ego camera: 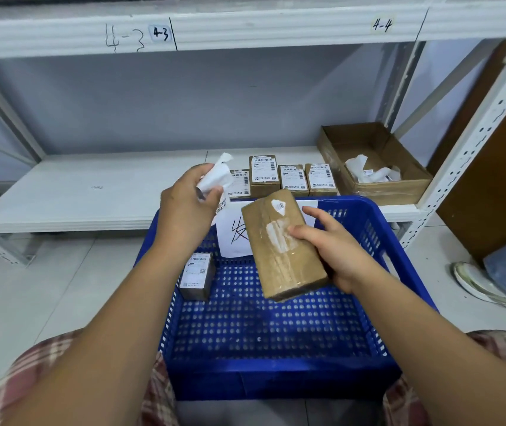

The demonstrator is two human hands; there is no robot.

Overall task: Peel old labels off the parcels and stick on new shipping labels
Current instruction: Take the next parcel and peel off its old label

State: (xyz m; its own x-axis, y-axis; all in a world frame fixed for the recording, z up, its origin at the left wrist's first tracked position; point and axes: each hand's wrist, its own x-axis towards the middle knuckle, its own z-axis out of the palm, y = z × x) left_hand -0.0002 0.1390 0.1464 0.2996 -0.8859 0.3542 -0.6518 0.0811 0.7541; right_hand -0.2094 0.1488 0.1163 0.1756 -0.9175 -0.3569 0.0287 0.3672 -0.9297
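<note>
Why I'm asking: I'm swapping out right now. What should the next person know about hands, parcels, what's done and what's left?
Left hand grips a crumpled peeled label, raised over the far edge of the blue basket.
Right hand holds the brown parcel above the basket; white label scraps cling to its top.
Four labelled parcels stand on the shelf; one small labelled parcel sits in the basket.
Done: this parcel's old label mostly off.
Left: probably bin the scrap in the cardboard box with the others, clear residue, stick a new label.
</note>
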